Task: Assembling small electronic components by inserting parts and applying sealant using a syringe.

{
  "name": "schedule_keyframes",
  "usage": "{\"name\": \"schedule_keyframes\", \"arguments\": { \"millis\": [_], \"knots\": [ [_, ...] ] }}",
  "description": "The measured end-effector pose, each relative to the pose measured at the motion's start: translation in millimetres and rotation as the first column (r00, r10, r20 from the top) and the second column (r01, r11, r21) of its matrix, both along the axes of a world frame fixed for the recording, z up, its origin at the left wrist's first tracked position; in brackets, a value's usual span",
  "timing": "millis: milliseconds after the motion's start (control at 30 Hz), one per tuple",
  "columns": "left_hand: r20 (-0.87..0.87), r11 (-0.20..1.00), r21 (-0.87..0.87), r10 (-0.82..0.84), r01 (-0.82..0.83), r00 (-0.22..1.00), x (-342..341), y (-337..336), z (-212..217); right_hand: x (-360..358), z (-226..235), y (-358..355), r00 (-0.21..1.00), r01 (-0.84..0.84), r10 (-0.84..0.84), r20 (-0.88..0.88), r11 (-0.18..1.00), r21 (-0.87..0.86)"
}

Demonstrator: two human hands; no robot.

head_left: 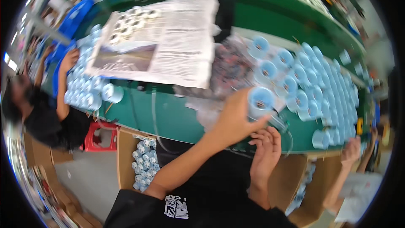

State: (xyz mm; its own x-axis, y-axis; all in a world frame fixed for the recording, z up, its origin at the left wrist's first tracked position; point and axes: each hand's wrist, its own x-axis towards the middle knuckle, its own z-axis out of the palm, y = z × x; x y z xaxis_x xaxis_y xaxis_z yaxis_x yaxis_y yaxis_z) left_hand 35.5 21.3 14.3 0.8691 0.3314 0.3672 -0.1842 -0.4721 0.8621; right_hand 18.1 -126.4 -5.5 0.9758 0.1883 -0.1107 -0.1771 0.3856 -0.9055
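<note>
Two hands noted: left hand (235, 116) grasping a light-blue cup-shaped housing (260, 100) over the tabletop's (181, 120) near side; right hand (266, 144) curled just below, its hold unclear. Housing judged light, stiff, probably slippery; best gripped around its outer wall. Matching housings (331, 88) crowd the right.

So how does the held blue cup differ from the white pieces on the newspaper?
Colour: the blue cup is pale blue; the white pieces are white with dark centres.
Support: the cup is in the left hand; the pieces lie grouped on newspaper.
Shared: both look round.
</note>
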Motion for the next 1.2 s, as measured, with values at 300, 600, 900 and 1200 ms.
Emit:
{"name": "schedule_keyframes", "arguments": {
  "millis": [300,600,900,1200],
  "knots": [
    [0.024,0.991,0.086,-0.107,0.104,0.994,5.2,-13.4,-23.2,17.8,-34.0,-19.3,0.965,-0.095,0.179,-0.191,0.919,0.382],
    [0.295,0.941,-0.162,-0.243,0.299,0.924,-37.0,-28.3,4.4,38.0,-43.5,-28.8,0.975,-0.204,0.171,0.143,0.942,0.267],
    [-0.143,0.996,0.077,-0.041,0.053,0.989,-49.3,14.5,-18.9,86.1,-12.8,-35.3,0.955,0.056,-0.132,0.266,0.96,0.273],
    [-0.142,0.991,0.132,0.003,0.016,0.99,-50.7,11.5,-36.4,51.9,40.2,-27.6,0.833,-0.071,0.318,0.453,0.873,-0.482]
  ]
}}
